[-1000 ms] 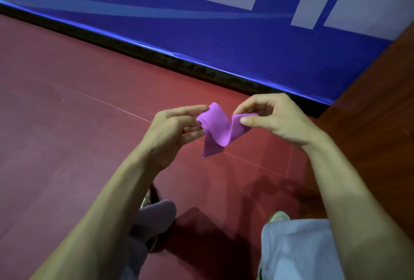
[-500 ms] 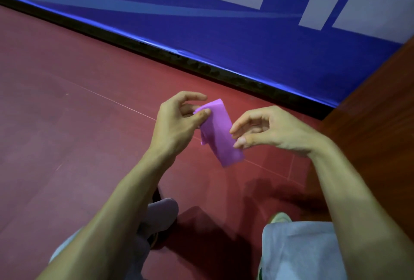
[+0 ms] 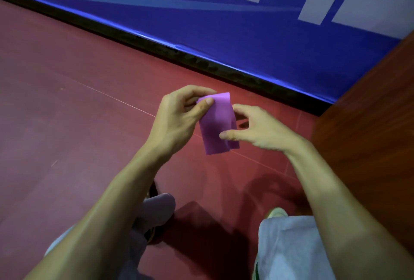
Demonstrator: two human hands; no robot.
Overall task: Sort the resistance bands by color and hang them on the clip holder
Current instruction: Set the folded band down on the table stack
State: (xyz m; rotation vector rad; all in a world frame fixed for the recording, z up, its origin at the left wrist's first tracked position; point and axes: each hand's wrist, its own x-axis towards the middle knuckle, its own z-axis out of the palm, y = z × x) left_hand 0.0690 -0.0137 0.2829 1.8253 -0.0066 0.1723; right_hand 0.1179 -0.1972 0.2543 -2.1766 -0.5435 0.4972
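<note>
Head view: the folded flat purple rubber resistance band [image 3: 216, 126] hangs above the red floor [image 3: 67, 100], between both hands. The left hand [image 3: 179, 118] pinches its top corner under the thumb. The right hand [image 3: 257, 132] nips its lower right edge between thumb and curled fingers. Both grips are shallow, so the slick layers could slide apart and the band unfold or drop. The clip holder is not in view. A second ago the band was a twisted loop stretched between the hands; now it lies flattened and doubled.
</note>
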